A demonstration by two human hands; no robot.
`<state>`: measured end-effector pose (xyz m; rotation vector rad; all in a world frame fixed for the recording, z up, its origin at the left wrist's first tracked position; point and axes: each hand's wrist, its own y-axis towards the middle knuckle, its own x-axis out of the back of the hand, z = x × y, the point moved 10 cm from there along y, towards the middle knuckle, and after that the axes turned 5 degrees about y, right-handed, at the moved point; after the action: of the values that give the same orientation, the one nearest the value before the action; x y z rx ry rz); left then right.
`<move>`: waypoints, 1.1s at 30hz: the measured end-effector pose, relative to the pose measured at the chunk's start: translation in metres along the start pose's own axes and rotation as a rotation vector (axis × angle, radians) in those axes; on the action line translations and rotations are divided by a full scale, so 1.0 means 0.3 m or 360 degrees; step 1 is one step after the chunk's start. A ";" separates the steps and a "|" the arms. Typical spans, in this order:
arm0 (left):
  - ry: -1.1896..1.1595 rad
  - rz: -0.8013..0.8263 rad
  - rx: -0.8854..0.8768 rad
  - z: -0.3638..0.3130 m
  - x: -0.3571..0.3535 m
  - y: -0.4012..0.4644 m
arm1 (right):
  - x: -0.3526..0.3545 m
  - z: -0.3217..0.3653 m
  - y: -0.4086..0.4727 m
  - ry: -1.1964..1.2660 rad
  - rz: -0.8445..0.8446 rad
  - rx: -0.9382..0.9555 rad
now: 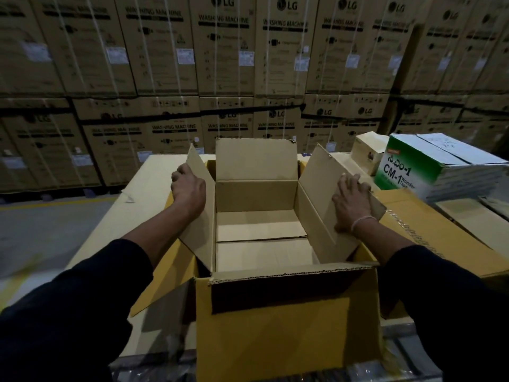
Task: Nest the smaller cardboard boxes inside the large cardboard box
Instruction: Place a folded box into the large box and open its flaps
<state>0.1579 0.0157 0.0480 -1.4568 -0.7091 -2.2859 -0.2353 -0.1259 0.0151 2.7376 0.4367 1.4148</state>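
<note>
A large cardboard box [286, 321] stands open on the bench [129, 216], right in front of the person, its near wall facing the camera. Inside it sits a smaller cardboard box [259, 197], also open, with its 4 flaps up and its bare floor showing.

The left hand [188, 186] is at the outer face of the smaller box's left flap [197, 205], fingers curled over the flap's upper edge and gripping it. The right hand [354, 201] lies on the outer face of the right flap [322, 205], fingers spread and fairly straight, pressing flat against the cardboard without curling round it. A thin light band circles the right wrist. Both arms wear dark sleeves.

The far flap [256, 158] of the smaller box stands upright between the 2 side flaps.

To the right, a green and white carton [429, 166] printed "CM-1" rests on flattened cardboard sheets [429, 232], with a small pale box [367, 153] just behind it. Behind the bench, a wall of stacked brown cartons [225, 51] marked "LG Washing Machine" fills the background.
</note>
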 end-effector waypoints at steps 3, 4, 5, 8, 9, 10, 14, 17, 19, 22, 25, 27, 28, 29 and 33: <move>-0.0052 0.0011 -0.0013 0.000 -0.004 -0.001 | -0.005 -0.007 -0.010 0.0016 0.0028 0.0037; -0.0076 0.0025 -0.0011 0.003 -0.011 0.003 | -0.006 -0.009 -0.015 0.0037 0.0039 0.0057; -0.0100 0.0034 -0.0012 0.008 -0.011 0.002 | -0.006 -0.013 -0.020 0.0054 0.0053 0.0072; -0.0138 0.0066 -0.0008 0.015 -0.025 -0.001 | -0.001 -0.023 -0.033 0.0073 0.0091 0.0078; -0.0131 0.0069 -0.0012 0.013 -0.027 -0.006 | 0.001 -0.022 -0.039 0.0064 0.0093 0.0080; -0.0082 0.0052 -0.0028 0.008 -0.024 -0.013 | 0.003 -0.018 -0.043 0.0050 0.0090 0.0087; 0.0171 0.0006 -0.0096 -0.027 0.002 -0.032 | 0.026 0.000 -0.050 -0.0012 0.0024 0.0083; 0.0291 -0.0051 -0.0137 -0.065 0.037 -0.038 | 0.079 0.013 -0.054 -0.0092 -0.0080 0.0084; 0.0355 -0.0084 -0.0171 -0.092 0.056 -0.037 | 0.118 0.031 -0.055 -0.0116 -0.0150 0.0111; 0.0384 -0.0124 -0.0216 -0.127 0.073 -0.044 | 0.156 0.055 -0.054 -0.0182 -0.0203 0.0136; 0.0394 -0.0138 -0.0235 -0.151 0.079 -0.050 | 0.178 0.067 -0.055 -0.0184 -0.0237 0.0159; 0.0372 -0.0149 -0.0246 -0.162 0.082 -0.054 | 0.189 0.070 -0.058 -0.0158 -0.0263 0.0159; 0.0349 -0.0149 -0.0252 -0.166 0.081 -0.053 | 0.193 0.070 -0.058 -0.0139 -0.0271 0.0154; 0.0319 -0.0141 -0.0259 -0.169 0.081 -0.055 | 0.197 0.070 -0.057 -0.0114 -0.0272 0.0148; 0.0046 -0.0193 -0.0395 -0.208 0.103 -0.064 | 0.212 0.046 -0.043 0.0023 -0.0243 0.0110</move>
<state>0.0886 -0.0049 0.0500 -1.5196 -0.5331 -2.5590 -0.1924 -0.0957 0.0558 2.6806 0.6915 1.4077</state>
